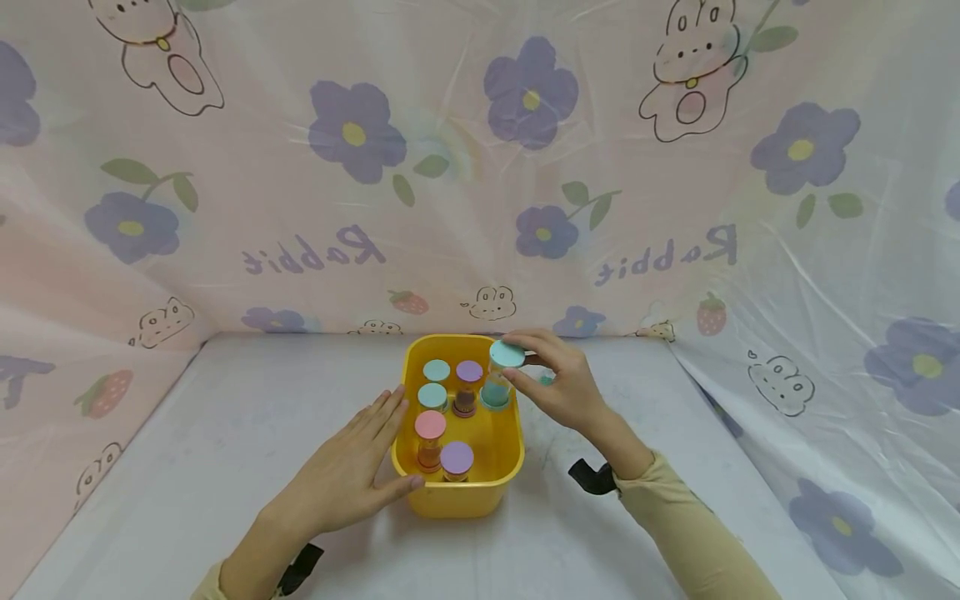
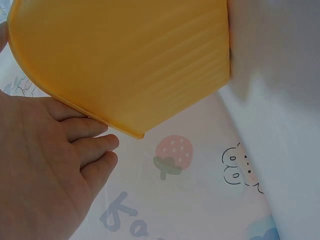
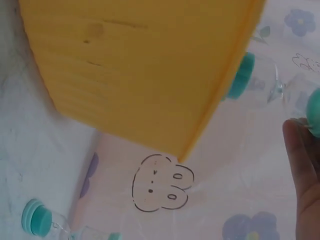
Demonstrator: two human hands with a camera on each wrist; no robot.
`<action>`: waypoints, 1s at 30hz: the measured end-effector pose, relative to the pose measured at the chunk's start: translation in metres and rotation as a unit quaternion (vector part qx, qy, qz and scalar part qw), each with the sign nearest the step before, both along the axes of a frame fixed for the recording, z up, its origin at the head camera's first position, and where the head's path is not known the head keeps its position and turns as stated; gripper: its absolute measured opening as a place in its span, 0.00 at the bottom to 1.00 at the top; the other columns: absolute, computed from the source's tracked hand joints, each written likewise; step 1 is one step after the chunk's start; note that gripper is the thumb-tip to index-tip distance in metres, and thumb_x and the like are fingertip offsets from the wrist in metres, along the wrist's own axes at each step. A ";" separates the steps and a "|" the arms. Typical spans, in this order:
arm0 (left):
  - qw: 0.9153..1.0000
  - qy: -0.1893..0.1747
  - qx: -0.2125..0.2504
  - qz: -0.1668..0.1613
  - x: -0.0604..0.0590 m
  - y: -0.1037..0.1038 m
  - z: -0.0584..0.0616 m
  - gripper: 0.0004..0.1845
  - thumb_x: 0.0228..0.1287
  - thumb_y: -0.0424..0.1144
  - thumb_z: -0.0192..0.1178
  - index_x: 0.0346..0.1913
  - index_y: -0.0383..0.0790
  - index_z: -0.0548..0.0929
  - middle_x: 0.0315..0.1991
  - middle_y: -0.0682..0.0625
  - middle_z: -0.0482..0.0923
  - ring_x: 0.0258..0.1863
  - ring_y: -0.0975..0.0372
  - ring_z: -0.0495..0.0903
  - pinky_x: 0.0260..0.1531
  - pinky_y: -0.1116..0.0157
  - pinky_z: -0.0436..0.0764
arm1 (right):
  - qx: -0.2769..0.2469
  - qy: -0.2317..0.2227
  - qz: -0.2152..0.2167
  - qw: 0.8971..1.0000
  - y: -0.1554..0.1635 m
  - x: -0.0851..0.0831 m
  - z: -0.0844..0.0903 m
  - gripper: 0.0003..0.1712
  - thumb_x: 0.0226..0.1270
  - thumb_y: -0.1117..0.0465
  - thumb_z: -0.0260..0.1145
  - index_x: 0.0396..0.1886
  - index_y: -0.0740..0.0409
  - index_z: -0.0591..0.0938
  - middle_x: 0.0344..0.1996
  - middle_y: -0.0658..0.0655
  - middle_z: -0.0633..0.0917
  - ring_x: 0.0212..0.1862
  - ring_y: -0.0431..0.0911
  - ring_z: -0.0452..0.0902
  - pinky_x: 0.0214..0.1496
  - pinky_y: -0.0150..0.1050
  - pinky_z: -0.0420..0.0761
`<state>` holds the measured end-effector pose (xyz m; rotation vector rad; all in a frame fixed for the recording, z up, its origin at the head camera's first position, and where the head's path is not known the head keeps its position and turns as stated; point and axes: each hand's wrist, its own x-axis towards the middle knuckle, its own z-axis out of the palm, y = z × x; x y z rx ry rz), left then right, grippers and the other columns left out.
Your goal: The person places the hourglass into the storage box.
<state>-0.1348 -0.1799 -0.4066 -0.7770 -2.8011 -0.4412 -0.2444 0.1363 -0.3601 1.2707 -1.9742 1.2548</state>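
A yellow plastic bin [image 1: 457, 500] stands on the table with several small sand timers in it. My right hand [image 1: 558, 379] pinches a teal-capped sand timer [image 1: 496, 379] by its top cap, upright at the bin's far right corner. In the right wrist view the held timer [image 3: 262, 82] shows above the bin's rim, its lower end hidden by the wall. My left hand [image 1: 345, 475] rests on the left rim with fingers extended, thumb at the near edge. Inside are a pink-capped timer [image 1: 431, 425], purple-capped timers [image 1: 457, 457] and teal-capped timers [image 1: 432, 395].
Another teal-capped sand timer [image 3: 42, 220] is on the table to the right of the bin, mostly hidden behind my right hand in the head view. A curtain [image 1: 450, 208] printed with rabbits and flowers hangs behind and beside the white table [image 1: 262, 417].
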 end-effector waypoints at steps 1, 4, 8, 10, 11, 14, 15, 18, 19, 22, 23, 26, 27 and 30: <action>1.000 0.001 -0.002 0.000 0.000 0.000 0.000 0.53 0.71 0.68 0.57 0.82 0.32 0.56 0.84 0.40 0.48 0.82 0.47 0.51 0.78 0.46 0.60 | 0.004 0.000 0.005 1.000 -0.002 -0.001 -0.002 0.27 0.56 0.81 0.75 0.57 0.70 0.83 0.53 0.66 0.85 0.49 0.53 0.84 0.50 0.36 0.89; 1.000 0.000 -0.002 0.000 0.000 0.000 0.000 0.53 0.71 0.69 0.55 0.82 0.32 0.56 0.84 0.40 0.48 0.82 0.47 0.51 0.78 0.46 0.60 | 0.023 0.000 0.011 1.000 -0.006 -0.004 -0.007 0.27 0.56 0.79 0.76 0.58 0.69 0.83 0.54 0.66 0.85 0.49 0.54 0.85 0.48 0.37 0.90; 1.000 0.000 -0.003 -0.001 0.000 0.000 0.000 0.53 0.72 0.72 0.51 0.82 0.32 0.56 0.84 0.40 0.47 0.82 0.47 0.50 0.78 0.46 0.60 | 0.061 -0.013 0.009 0.998 -0.011 -0.008 -0.014 0.26 0.60 0.74 0.76 0.59 0.67 0.83 0.55 0.64 0.84 0.49 0.53 0.86 0.46 0.37 0.90; 1.000 0.000 -0.002 -0.002 0.000 0.000 0.001 0.53 0.72 0.72 0.51 0.82 0.32 0.56 0.84 0.40 0.47 0.82 0.47 0.50 0.78 0.46 0.60 | 0.083 -0.027 0.008 0.996 -0.012 -0.010 -0.017 0.26 0.62 0.71 0.77 0.60 0.67 0.83 0.56 0.63 0.84 0.49 0.51 0.86 0.47 0.36 0.90; 1.000 0.000 -0.003 -0.001 0.000 0.000 0.001 0.53 0.72 0.72 0.51 0.82 0.32 0.56 0.84 0.40 0.47 0.82 0.47 0.50 0.78 0.46 0.60 | 0.094 -0.038 0.006 0.995 -0.013 -0.010 -0.018 0.26 0.63 0.70 0.77 0.60 0.66 0.82 0.56 0.63 0.83 0.49 0.50 0.86 0.47 0.35 0.89; 1.000 0.002 -0.002 -0.002 0.000 0.000 0.001 0.53 0.72 0.71 0.53 0.81 0.31 0.56 0.84 0.40 0.48 0.82 0.46 0.51 0.77 0.45 0.61 | 0.128 -0.061 0.002 0.990 -0.015 -0.012 -0.020 0.25 0.65 0.66 0.77 0.61 0.66 0.82 0.56 0.61 0.83 0.49 0.49 0.85 0.48 0.34 0.89; 1.000 0.003 -0.001 -0.002 0.000 0.000 0.001 0.53 0.72 0.71 0.53 0.81 0.31 0.56 0.84 0.39 0.48 0.82 0.46 0.52 0.77 0.45 0.61 | 0.139 -0.065 0.001 0.988 -0.015 -0.013 -0.021 0.26 0.65 0.65 0.77 0.61 0.66 0.82 0.55 0.60 0.83 0.49 0.49 0.85 0.49 0.34 0.89; 1.000 0.005 -0.002 -0.001 0.000 0.000 0.001 0.53 0.72 0.71 0.52 0.81 0.31 0.57 0.83 0.39 0.48 0.82 0.45 0.53 0.77 0.45 0.61 | 0.178 -0.067 -0.009 0.982 -0.017 -0.015 -0.021 0.26 0.64 0.62 0.78 0.60 0.64 0.84 0.54 0.58 0.83 0.50 0.48 0.83 0.51 0.35 0.88; 1.000 0.006 -0.003 -0.001 0.000 0.000 0.000 0.53 0.72 0.72 0.52 0.81 0.31 0.57 0.83 0.39 0.48 0.82 0.46 0.52 0.77 0.45 0.61 | 0.192 -0.067 -0.012 0.979 -0.017 -0.016 -0.020 0.25 0.64 0.61 0.78 0.60 0.62 0.84 0.54 0.58 0.83 0.50 0.47 0.82 0.51 0.35 0.88; 1.000 0.003 -0.002 -0.001 0.000 0.000 0.000 0.53 0.72 0.72 0.51 0.81 0.31 0.57 0.84 0.40 0.48 0.82 0.46 0.52 0.78 0.46 0.60 | 0.230 -0.073 -0.011 0.970 -0.018 -0.019 -0.019 0.25 0.65 0.61 0.77 0.61 0.60 0.85 0.53 0.56 0.83 0.50 0.46 0.80 0.52 0.34 0.86; 1.000 0.002 -0.002 -0.001 0.000 0.000 0.000 0.53 0.72 0.72 0.51 0.81 0.31 0.57 0.84 0.40 0.48 0.82 0.46 0.52 0.78 0.46 0.60 | 0.240 -0.077 -0.005 0.968 -0.019 -0.020 -0.019 0.24 0.65 0.61 0.77 0.60 0.60 0.85 0.53 0.57 0.83 0.50 0.46 0.80 0.53 0.34 0.86; 1.000 0.000 -0.002 -0.001 0.000 0.000 0.000 0.53 0.72 0.72 0.51 0.81 0.32 0.56 0.84 0.40 0.47 0.82 0.47 0.51 0.78 0.46 0.60 | 0.260 -0.089 0.019 0.961 -0.021 -0.025 -0.017 0.24 0.65 0.64 0.75 0.60 0.63 0.84 0.52 0.58 0.82 0.49 0.47 0.81 0.54 0.32 0.86; 1.000 0.001 -0.002 -0.001 0.000 0.000 0.000 0.53 0.72 0.72 0.51 0.82 0.32 0.56 0.84 0.40 0.47 0.82 0.47 0.51 0.78 0.46 0.60 | 0.265 -0.092 0.026 0.959 -0.022 -0.026 -0.016 0.24 0.65 0.64 0.75 0.60 0.64 0.84 0.52 0.59 0.82 0.50 0.48 0.81 0.54 0.32 0.86; 1.000 0.002 -0.003 -0.001 0.000 -0.001 0.000 0.53 0.72 0.73 0.50 0.82 0.32 0.56 0.84 0.40 0.47 0.82 0.47 0.51 0.78 0.46 0.60 | 0.284 -0.103 0.041 0.953 -0.024 -0.030 -0.014 0.25 0.65 0.65 0.75 0.60 0.66 0.84 0.53 0.60 0.82 0.51 0.48 0.82 0.55 0.32 0.86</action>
